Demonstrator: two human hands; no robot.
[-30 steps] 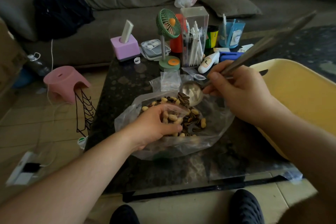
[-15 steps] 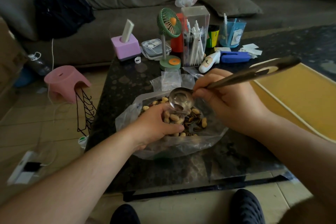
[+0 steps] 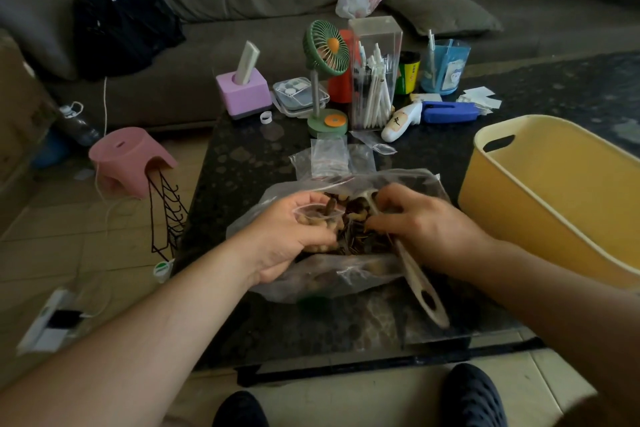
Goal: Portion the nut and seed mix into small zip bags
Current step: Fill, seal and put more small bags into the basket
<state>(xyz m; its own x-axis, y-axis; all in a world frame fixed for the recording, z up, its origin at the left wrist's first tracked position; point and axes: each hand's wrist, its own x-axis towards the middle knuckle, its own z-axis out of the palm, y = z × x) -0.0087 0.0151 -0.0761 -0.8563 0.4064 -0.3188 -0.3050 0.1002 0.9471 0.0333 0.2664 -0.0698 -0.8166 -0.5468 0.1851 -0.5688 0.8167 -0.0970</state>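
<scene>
Over the big clear bag [image 3: 346,274] at the near middle of the counter [image 3: 242,163], the fingers [image 3: 311,199] of the left hand [image 3: 284,236] are curled round a small zip bag [image 3: 313,213], pinching its mouth so it gapes toward the right; it already holds some mix. The right hand [image 3: 426,222] lies just right of it, fingers bent down into the nut and seed mix [image 3: 353,229], seemingly pushing pieces leftward; whether they actually pinch anything I cannot tell, as the frame is blurred there. The spoon [image 3: 415,277] lies under that hand, its handle pointing near and right over the bag's edge. To do this step well, I would keep the small bag's opening low, right over the pile, so strays fall back into the big bag, feed small amounts, and keep the zip track free of crumbs so it can seal. Spare zip bags [image 3: 329,158] wait just beyond, and a yellow tub [image 3: 519,204] stands at the right.
</scene>
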